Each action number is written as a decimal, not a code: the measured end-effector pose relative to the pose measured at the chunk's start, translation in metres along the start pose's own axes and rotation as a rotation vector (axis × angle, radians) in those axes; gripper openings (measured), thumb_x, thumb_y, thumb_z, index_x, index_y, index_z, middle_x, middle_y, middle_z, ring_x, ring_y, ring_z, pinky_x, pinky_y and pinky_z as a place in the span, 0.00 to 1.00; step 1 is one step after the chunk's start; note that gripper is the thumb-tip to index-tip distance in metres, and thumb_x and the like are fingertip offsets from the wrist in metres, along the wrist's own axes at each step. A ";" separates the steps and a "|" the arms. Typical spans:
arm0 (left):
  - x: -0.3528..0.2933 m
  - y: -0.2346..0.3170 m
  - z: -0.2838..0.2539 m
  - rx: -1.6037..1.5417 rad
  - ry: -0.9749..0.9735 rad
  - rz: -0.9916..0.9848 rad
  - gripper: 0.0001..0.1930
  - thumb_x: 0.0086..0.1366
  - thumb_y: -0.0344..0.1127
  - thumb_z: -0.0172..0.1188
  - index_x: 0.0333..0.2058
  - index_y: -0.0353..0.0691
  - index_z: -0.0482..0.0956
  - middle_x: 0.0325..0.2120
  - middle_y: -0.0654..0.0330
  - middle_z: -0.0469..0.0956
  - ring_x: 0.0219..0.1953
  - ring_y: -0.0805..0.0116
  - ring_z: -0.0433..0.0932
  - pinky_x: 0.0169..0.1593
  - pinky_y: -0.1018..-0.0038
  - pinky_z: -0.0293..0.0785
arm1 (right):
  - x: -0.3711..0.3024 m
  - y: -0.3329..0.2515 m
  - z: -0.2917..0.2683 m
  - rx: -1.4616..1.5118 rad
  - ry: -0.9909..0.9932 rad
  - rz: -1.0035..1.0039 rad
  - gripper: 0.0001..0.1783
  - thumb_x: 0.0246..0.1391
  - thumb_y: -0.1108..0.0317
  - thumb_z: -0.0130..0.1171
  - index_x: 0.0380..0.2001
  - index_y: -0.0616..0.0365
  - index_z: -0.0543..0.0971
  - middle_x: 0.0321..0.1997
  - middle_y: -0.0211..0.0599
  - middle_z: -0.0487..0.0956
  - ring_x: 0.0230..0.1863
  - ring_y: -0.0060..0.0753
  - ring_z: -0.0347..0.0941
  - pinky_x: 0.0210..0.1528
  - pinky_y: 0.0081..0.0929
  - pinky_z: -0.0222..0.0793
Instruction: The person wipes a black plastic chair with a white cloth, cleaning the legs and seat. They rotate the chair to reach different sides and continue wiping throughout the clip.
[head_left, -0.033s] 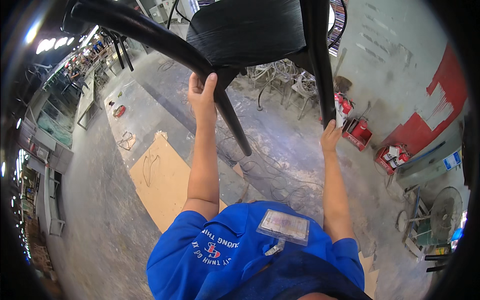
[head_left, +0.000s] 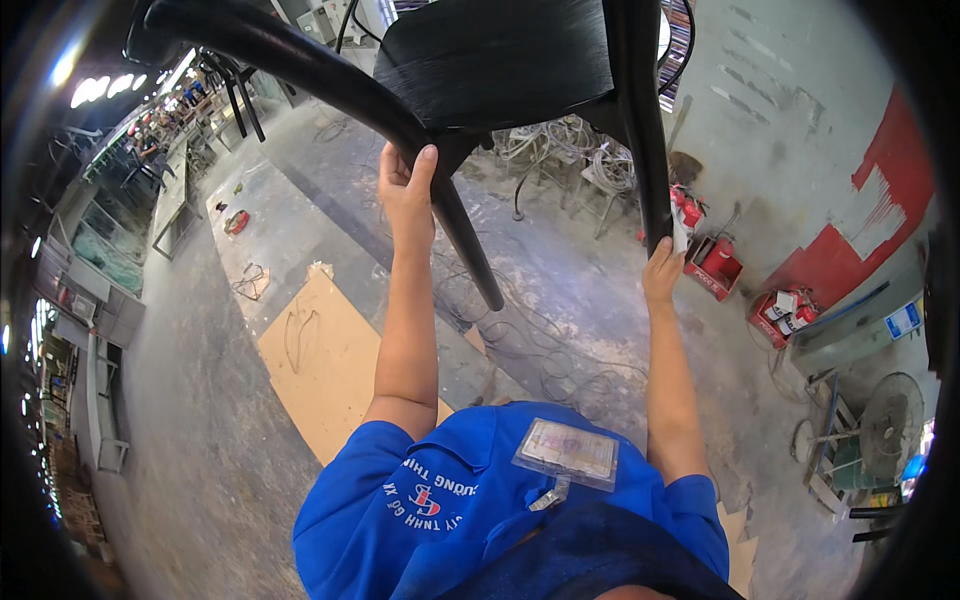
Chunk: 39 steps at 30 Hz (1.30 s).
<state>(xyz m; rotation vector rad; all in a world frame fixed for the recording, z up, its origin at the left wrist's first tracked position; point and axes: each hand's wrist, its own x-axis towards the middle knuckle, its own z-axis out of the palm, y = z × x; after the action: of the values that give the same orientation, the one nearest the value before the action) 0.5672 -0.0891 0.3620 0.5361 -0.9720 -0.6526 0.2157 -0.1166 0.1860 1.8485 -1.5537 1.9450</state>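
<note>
Left hand [head_left: 408, 205]: fingers [head_left: 392, 168] bent in against the near left leg of a black chair [head_left: 500, 65], just below the seat joint; thumb lies on the leg's face, so the leg sits in a partly closed grip. Right hand [head_left: 660, 272]: fingertips at the lower end of the near right leg; how far the fingers are closed around it cannot be told. A white patch shows just beside these fingertips; unclear whether it is held or lies behind.

Chair: in front of the person, across the upper middle of the view. The left post curves toward the upper left, and the left leg's foot shows over the floor [head_left: 220, 420]. What bears the chair's weight is not visible.

Below: person's blue shirt [head_left: 390, 510] with a clear badge holder [head_left: 567, 453] on the chest. Beyond the left forearm, a tan sheet [head_left: 325, 350] lies on the floor. Loose cables lie beneath the chair; more are bundled behind it.

Right side: red fire extinguishers in red stands [head_left: 716, 268] near a grey-and-red wall [head_left: 790, 150]; round fan [head_left: 890, 420] lower right. Left side: long low surface [head_left: 175, 200], other people far beyond.
</note>
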 end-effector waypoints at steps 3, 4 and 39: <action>0.013 -0.007 0.001 0.122 -0.062 -0.017 0.25 0.58 0.27 0.63 0.53 0.31 0.64 0.42 0.59 0.72 0.45 0.73 0.71 0.50 0.77 0.67 | 0.009 -0.001 -0.001 -0.120 0.031 0.015 0.23 0.65 0.61 0.38 0.54 0.70 0.66 0.53 0.57 0.70 0.54 0.55 0.66 0.57 0.41 0.58; 0.016 -0.008 0.004 0.145 -0.130 0.052 0.26 0.59 0.28 0.63 0.54 0.31 0.63 0.45 0.57 0.72 0.46 0.72 0.71 0.50 0.76 0.67 | 0.007 -0.006 -0.003 -0.194 0.029 0.004 0.24 0.65 0.61 0.39 0.55 0.69 0.65 0.54 0.56 0.68 0.55 0.53 0.64 0.58 0.41 0.57; 0.094 0.102 -0.050 0.029 -0.321 -0.180 0.18 0.71 0.43 0.44 0.51 0.37 0.71 0.35 0.68 0.73 0.36 0.82 0.67 0.38 0.81 0.66 | -0.052 -0.278 0.229 0.456 -0.389 0.327 0.33 0.45 0.71 0.61 0.51 0.68 0.57 0.31 0.36 0.71 0.32 0.26 0.69 0.39 0.26 0.69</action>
<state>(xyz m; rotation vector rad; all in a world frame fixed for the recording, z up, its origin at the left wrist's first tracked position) 0.6752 -0.0794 0.4617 0.5583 -1.2445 -0.9056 0.5710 -0.0981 0.2649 2.4031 -1.7117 2.3516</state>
